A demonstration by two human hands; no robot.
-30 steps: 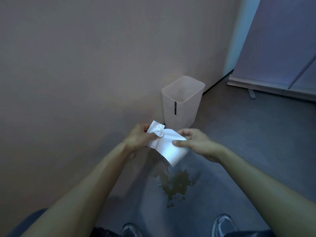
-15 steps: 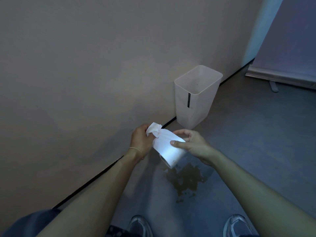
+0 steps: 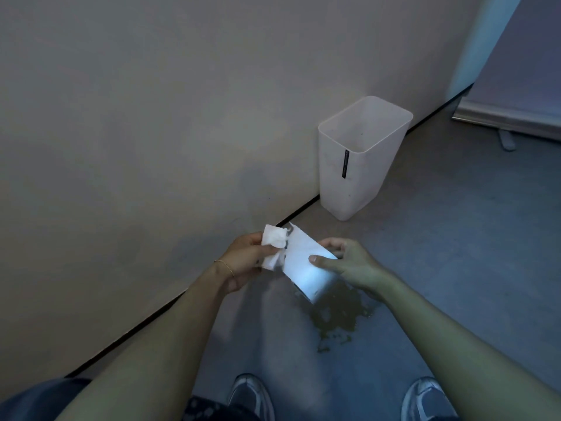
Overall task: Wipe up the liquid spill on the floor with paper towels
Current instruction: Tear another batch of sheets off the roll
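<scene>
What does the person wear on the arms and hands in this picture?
Both forearms are bare, with no sleeves and no gloves. The left hand has a thin gold-coloured bracelet at the wrist. The right hand shows no ring, watch or band.

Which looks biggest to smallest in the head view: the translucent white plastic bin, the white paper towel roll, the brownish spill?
1. Translucent white plastic bin.
2. White paper towel roll and brownish spill: similar; the roll is nearer the camera, so unranked.
</scene>
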